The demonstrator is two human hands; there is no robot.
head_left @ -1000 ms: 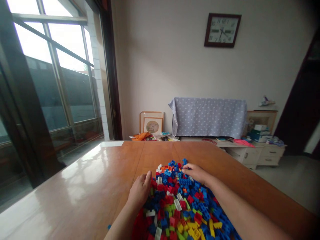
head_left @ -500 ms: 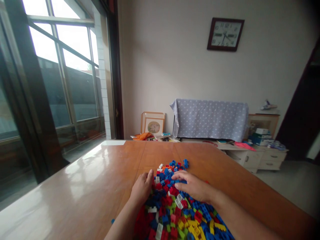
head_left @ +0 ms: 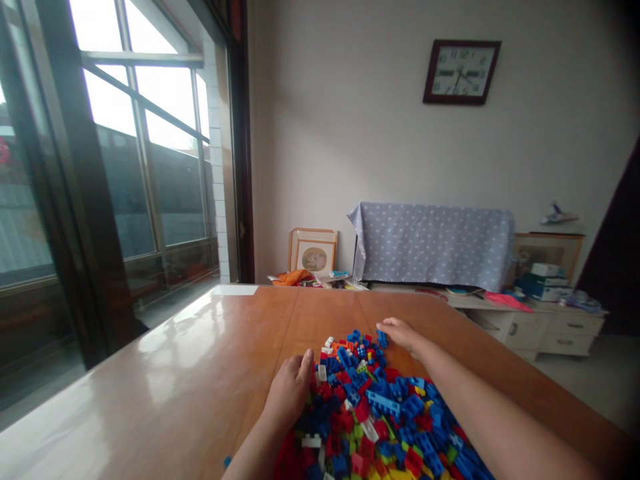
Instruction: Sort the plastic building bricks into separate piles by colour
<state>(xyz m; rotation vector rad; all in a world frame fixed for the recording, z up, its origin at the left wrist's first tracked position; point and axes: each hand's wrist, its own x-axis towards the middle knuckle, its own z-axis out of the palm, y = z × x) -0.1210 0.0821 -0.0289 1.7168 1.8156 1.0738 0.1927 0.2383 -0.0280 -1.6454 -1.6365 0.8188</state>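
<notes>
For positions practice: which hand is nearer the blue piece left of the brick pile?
Left. The left hand is forward and right of the blue piece; the right hand is at the far end of the brick pile.

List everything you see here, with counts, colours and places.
Table: one, brown, centre
Toy bricks: many, mostly blue and red, heaped on table
Stray piece: one, blue, left of bricks
Sheet: one, white, far left table corner
Window: one, grey-framed, left
Wall clock: one, brown-framed, upper right
Dotted cloth: one, grey-blue, below clock
Framed pictures: two or more, brown-framed, beside cloth
Cabinet: one, whitish, right rear
Flat item: one, pink, on cabinet
Boxes: several, white and teal, on cabinet
Ornament: one, plane-shaped, whitish, far right
Crumpled item: one, orange, near left picture
Left hand: one, bare, at bricks' left edge
Right hand: one, bare, fingers at blue brick
</notes>
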